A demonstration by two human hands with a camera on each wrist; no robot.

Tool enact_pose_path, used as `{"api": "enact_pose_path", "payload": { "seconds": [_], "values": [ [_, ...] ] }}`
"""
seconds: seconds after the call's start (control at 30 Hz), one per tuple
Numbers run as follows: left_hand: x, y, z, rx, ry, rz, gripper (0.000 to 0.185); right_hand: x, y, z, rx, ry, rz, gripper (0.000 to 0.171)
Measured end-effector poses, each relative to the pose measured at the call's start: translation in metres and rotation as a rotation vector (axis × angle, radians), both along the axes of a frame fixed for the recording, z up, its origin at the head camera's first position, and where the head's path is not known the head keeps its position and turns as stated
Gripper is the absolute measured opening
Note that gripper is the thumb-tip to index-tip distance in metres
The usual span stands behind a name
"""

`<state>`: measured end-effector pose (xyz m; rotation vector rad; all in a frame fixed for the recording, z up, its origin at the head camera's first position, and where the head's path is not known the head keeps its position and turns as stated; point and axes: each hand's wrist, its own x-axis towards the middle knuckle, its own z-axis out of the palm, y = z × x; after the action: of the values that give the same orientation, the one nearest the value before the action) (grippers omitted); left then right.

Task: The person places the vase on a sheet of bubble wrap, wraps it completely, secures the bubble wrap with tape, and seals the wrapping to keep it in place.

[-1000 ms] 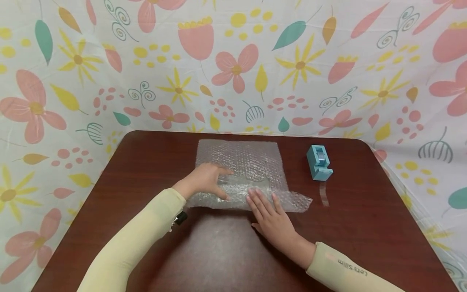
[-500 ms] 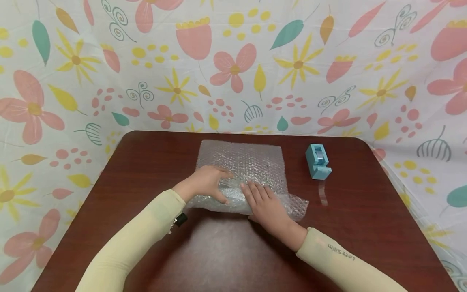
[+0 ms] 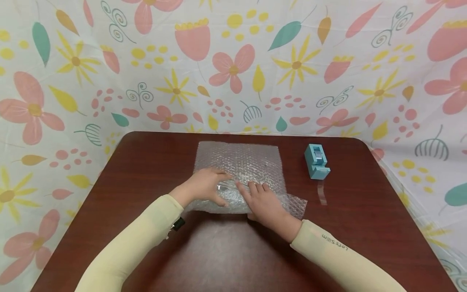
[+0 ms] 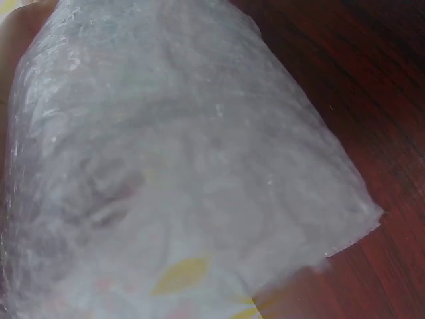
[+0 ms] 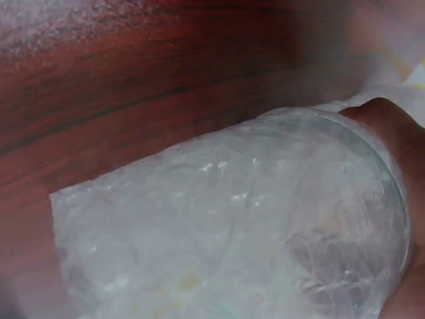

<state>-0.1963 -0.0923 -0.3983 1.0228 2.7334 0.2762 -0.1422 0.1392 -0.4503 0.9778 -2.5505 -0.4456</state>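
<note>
While the bubble wrap (image 3: 240, 166) lies rolled (near edge), both hands (image 3: 204, 185) (image 3: 264, 202) press it, grip flat.

Left hand (image 3: 204, 187), right hand (image 3: 263, 200), fingers extended

Bright even light, soft shadows, wrist views blurred, hazy

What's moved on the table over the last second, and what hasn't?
The right hand slid forward and left, rolling the near fold of the bubble wrap farther up the sheet over the clear thing inside, until its fingers sit close to the left hand. The left hand stayed pressed on the roll. The blue tape dispenser and table are unchanged.
</note>
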Motion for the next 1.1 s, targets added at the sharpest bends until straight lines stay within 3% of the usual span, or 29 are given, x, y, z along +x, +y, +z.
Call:
{"api": "enact_pose_path", "payload": {
  "seconds": [0.33,0.47,0.53,0.63,0.77,0.83,0.93,1.1],
  "values": [
    [-0.001,0.001,0.007,-0.029,-0.071,0.009,0.087,-0.003,0.000,0.005,-0.036,-0.114,-0.010,0.104],
    [0.006,0.006,0.012,-0.070,-0.061,0.032,0.085,-0.004,0.000,0.006,-0.033,-0.124,-0.006,0.104],
    [0.015,0.010,0.016,-0.090,0.005,0.047,0.081,-0.006,0.000,0.007,-0.027,-0.125,-0.007,0.105],
    [0.037,0.017,0.015,-0.066,0.200,0.035,0.074,-0.008,-0.001,0.010,-0.014,-0.130,-0.006,0.103],
    [0.067,0.017,-0.008,-0.041,0.513,-0.031,0.076,-0.011,-0.003,0.013,0.009,-0.156,-0.008,0.102],
    [0.076,0.015,-0.022,-0.080,0.619,-0.039,0.086,-0.012,-0.003,0.013,0.005,-0.174,-0.009,0.103],
    [0.081,0.010,-0.039,-0.192,0.701,-0.013,0.099,-0.013,-0.002,0.012,-0.010,-0.191,0.002,0.106],
    [0.079,0.009,-0.056,-0.317,0.802,0.039,0.110,-0.013,0.001,0.014,-0.009,-0.219,0.030,0.105]
  ]
}}
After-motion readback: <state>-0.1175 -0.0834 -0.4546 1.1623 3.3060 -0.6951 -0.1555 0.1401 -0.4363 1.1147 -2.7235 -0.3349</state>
